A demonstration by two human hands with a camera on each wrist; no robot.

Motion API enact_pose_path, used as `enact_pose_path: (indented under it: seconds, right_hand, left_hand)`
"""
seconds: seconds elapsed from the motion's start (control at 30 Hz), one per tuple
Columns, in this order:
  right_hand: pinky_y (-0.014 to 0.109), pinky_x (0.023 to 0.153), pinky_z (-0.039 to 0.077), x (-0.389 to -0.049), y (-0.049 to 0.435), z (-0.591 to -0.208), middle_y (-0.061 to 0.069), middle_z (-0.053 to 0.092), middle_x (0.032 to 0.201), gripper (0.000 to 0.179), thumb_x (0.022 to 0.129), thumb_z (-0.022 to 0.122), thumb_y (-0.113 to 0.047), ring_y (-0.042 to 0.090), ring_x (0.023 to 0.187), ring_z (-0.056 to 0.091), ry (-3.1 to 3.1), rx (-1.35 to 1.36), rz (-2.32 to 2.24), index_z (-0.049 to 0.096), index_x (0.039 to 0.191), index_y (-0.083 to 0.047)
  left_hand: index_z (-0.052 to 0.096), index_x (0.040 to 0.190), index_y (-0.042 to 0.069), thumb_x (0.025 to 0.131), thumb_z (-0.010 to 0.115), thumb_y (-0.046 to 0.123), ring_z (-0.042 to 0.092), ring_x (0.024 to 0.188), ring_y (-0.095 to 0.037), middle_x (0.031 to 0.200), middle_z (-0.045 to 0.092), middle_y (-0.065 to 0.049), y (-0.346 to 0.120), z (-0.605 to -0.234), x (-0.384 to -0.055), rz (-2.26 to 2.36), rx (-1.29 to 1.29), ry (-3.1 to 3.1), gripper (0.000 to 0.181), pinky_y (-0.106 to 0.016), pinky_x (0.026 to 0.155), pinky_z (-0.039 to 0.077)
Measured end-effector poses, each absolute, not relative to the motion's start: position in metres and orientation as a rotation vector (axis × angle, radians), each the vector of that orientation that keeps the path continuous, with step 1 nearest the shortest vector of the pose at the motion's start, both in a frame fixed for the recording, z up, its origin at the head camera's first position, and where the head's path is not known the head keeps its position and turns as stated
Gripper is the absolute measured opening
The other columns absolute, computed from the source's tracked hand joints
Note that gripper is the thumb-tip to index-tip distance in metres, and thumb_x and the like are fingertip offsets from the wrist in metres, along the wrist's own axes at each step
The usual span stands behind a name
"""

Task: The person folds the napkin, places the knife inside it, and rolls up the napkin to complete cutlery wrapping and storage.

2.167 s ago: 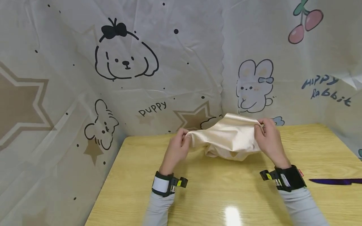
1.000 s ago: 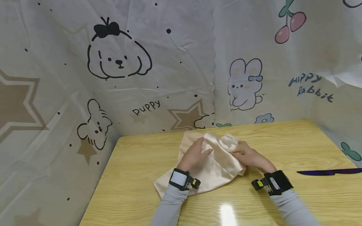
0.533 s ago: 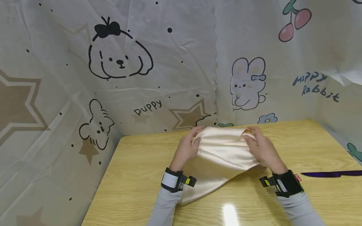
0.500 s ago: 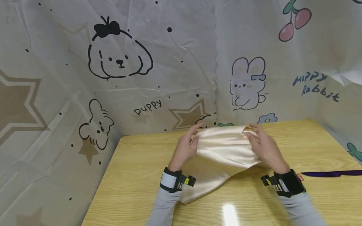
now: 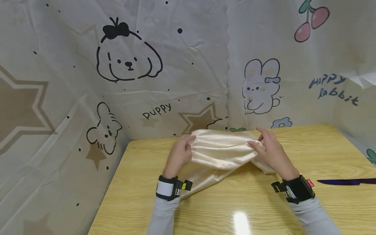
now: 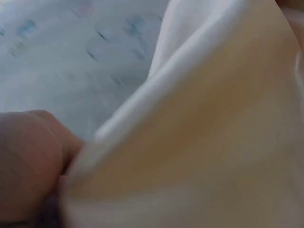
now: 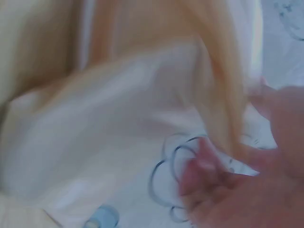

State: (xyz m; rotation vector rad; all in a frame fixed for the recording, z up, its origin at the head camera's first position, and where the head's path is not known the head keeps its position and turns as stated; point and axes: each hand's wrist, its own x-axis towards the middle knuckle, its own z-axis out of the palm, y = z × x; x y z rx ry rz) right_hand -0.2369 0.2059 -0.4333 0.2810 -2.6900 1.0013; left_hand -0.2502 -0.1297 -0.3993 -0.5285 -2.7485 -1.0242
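Your left hand (image 5: 178, 155) pinches the left edge of the satin cloth (image 5: 223, 148), its fingers curled in tight. Your right hand (image 5: 271, 153) also pinches the cloth, more loosely, near its upper right side; the index finger stands away from the thumb. That right hold looks like the weak point: the fabric seems slippery, so a sharp tug from your left could pull it free and let that side drop in a heap. Between your hands the cloth hangs in several soft folds, and an uneven pull would probably deepen them. Its near part slants down behind your left wrist, where you could snag it with your wristband (image 5: 165, 187); another flap hangs below your right hand and could fold under itself if you lower it carelessly. I cannot tell how much of the cloth rests on the desk (image 5: 141, 176). Farther out, the knife (image 5: 337, 181) lies to the right of your right wrist, tip towards you, so a wide swing that way could catch fabric on it.

Compared with the earlier head view, your left hand is farther left and your hands are wider apart. The raised span is longer, less of the cloth hangs in front, and the right flap now shows clearly. The knife stays put.
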Motion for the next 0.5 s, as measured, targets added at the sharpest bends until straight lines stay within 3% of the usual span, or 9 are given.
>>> enact_pose_path:
  seconds: [0.13,0.2,0.3,0.4,0.5]
  right_hand:
    - [0.064,0.084,0.044,-0.236,0.231,-0.445,0.041,0.043,0.126,0.084,0.097,0.045,-0.053,0.049,0.108,0.047,-3.006,0.14,0.958,0.026,0.145,0.013]
    - [0.067,0.086,0.043,-0.235,0.245,-0.449,0.047,0.039,0.129,0.088,0.096,0.046,-0.055,0.055,0.111,0.044,-3.146,0.1,0.942,0.026,0.141,0.019]
    - [0.067,0.091,0.041,-0.237,0.254,-0.458,0.049,0.035,0.133,0.093,0.095,0.049,-0.055,0.058,0.114,0.041,-3.256,0.117,0.979,0.022,0.14,0.022]
    - [0.061,0.088,0.045,-0.242,0.247,-0.47,0.044,0.046,0.127,0.086,0.094,0.057,-0.044,0.05,0.108,0.05,-3.195,0.187,1.079,0.024,0.143,0.018]
    - [0.044,0.071,0.05,-0.247,0.233,-0.481,0.029,0.064,0.101,0.073,0.089,0.066,-0.026,0.031,0.084,0.06,-3.06,0.239,1.137,0.033,0.141,0.013]
  left_hand:
    - [0.061,0.107,-0.008,0.094,0.052,0.009,0.056,0.092,-0.027,0.104,0.061,-0.019,-0.159,-0.415,-0.256,-0.868,-0.454,-3.125,0.023,-0.046,0.082,0.049]
    - [0.059,0.111,-0.007,0.097,0.051,0.019,0.056,0.098,-0.032,0.109,0.06,-0.021,-0.17,-0.419,-0.256,-0.835,-0.373,-3.269,0.031,-0.05,0.087,0.047]
    - [0.051,0.135,-0.003,0.099,0.049,0.03,0.045,0.123,-0.039,0.135,0.051,-0.027,-0.173,-0.428,-0.261,-0.869,-0.228,-3.269,0.049,-0.056,0.102,0.038]
    - [0.043,0.145,0.002,0.1,0.048,0.035,0.035,0.132,-0.042,0.145,0.042,-0.027,-0.165,-0.447,-0.27,-0.954,-0.148,-3.148,0.056,-0.058,0.107,0.031]
    - [0.043,0.146,0.006,0.098,0.052,0.034,0.04,0.128,-0.041,0.143,0.044,-0.026,-0.151,-0.467,-0.276,-0.987,-0.13,-3.081,0.056,-0.056,0.106,0.034]
